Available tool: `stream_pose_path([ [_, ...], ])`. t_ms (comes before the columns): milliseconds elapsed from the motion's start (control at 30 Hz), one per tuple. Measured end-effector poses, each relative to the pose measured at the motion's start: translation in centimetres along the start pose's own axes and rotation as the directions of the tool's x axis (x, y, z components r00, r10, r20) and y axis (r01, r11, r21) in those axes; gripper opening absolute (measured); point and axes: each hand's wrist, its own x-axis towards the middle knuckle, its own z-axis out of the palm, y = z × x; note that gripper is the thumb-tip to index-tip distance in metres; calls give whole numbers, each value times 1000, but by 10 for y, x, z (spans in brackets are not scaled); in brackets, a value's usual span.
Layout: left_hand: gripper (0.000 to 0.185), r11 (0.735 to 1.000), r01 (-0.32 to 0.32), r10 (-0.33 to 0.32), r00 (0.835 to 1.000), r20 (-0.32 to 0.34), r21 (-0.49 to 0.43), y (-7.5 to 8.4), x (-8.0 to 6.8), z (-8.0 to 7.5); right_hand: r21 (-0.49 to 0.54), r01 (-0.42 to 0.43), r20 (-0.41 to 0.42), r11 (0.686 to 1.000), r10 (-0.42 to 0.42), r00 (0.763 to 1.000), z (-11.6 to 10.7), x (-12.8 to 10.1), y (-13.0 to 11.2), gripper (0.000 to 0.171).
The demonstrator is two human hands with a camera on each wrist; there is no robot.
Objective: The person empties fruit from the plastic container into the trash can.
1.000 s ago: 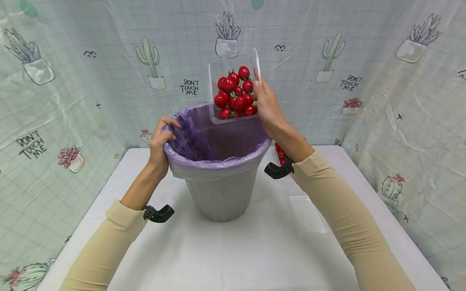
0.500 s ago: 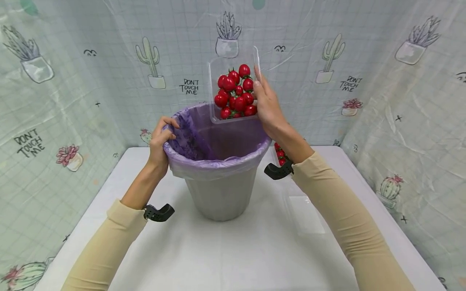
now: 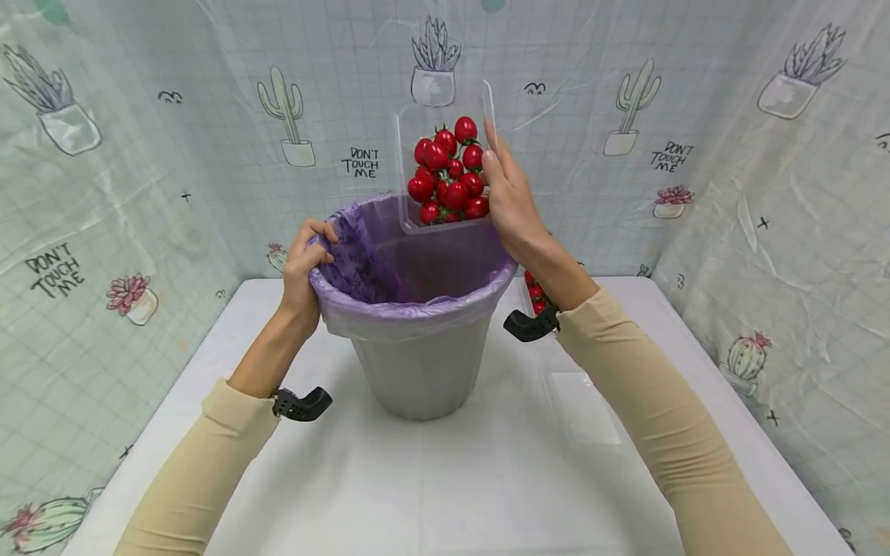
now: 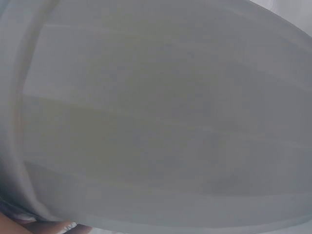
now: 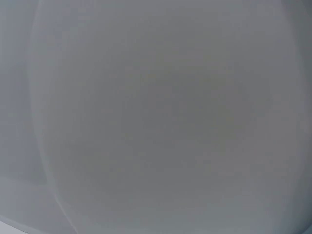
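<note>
The tomato tray (image 3: 424, 229) has tipped slightly in the right grip (image 3: 513, 199).

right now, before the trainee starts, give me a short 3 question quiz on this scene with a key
1. Multiple choice: what does the right hand hold?
a) a bottle
b) a clear tray of tomatoes
c) a spoon

2. True or false: the left hand hangs free, well away from the bin.

3. Fill the gap: the liner inside the bin is coloured ____.

Key: 1. b. 2. False; the left hand grips the bin's rim. 3. Purple.
</note>
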Motion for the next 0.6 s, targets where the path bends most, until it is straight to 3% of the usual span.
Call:
stream_pose_path([
  [600,27,1000,-2,2,1000,4,9,2,0,1,-30,1,-4,1000,-2,1000,0,2,0,55],
])
